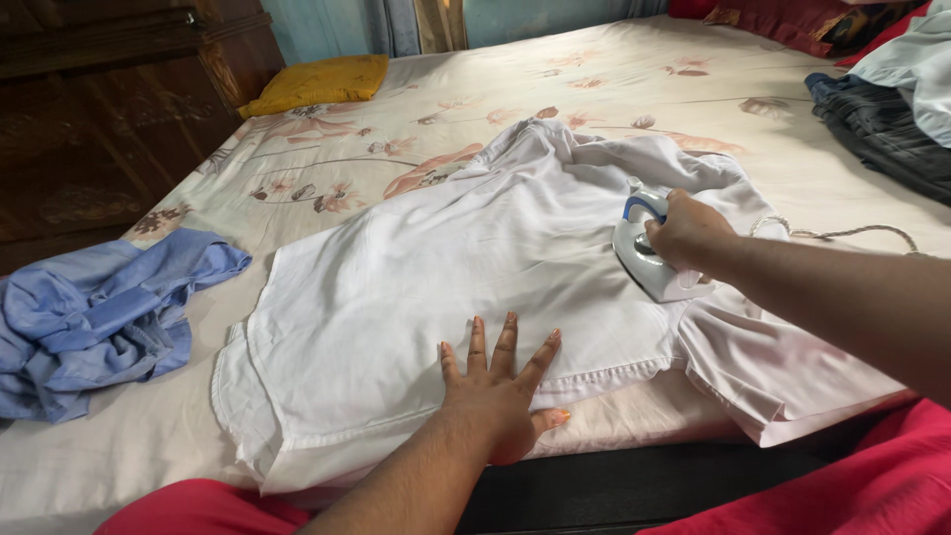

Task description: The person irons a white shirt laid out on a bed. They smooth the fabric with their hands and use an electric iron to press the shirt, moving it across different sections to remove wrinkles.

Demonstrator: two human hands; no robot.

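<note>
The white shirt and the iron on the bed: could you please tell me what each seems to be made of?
White shirt: thin woven cloth, likely cotton or a blend; matte, softly creased, with stitched hems. Iron under the right hand: glossy white and blue moulded plastic body; its soleplate is hidden.

The right hand (686, 230) hides the iron's (649, 260) handle; the dark clothes (882, 129) run off frame.
</note>
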